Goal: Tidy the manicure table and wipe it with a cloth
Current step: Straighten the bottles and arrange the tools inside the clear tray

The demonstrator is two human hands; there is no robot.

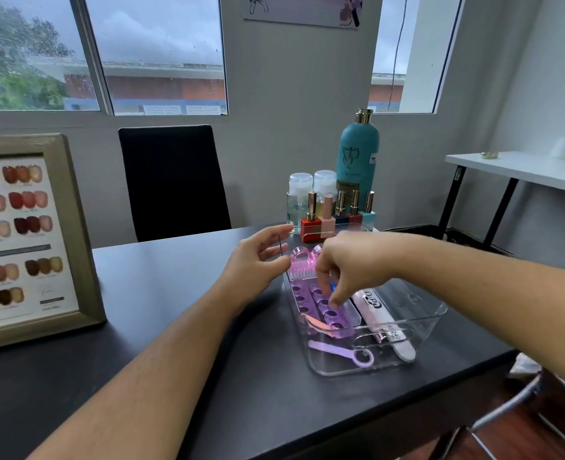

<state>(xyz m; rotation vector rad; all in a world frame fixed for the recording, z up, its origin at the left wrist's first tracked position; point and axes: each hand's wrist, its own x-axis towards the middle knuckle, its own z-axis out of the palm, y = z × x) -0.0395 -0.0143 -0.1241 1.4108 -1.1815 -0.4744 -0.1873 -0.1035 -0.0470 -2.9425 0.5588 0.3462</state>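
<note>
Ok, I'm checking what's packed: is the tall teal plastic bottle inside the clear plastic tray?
No, the teal bottle stands upright beyond the tray, behind the small polish bottles.

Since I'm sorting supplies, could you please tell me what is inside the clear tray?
In the tray: pink brush, purple toe separators, nail files, a lilac tool. The right hand pinches a blue item, hiding most of it and whatever lies beneath.

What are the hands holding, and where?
The left hand pinches a thin dark stick near its lower end. The right hand reaches into the clear plastic tray by a small blue thing; a hold cannot be told.
</note>
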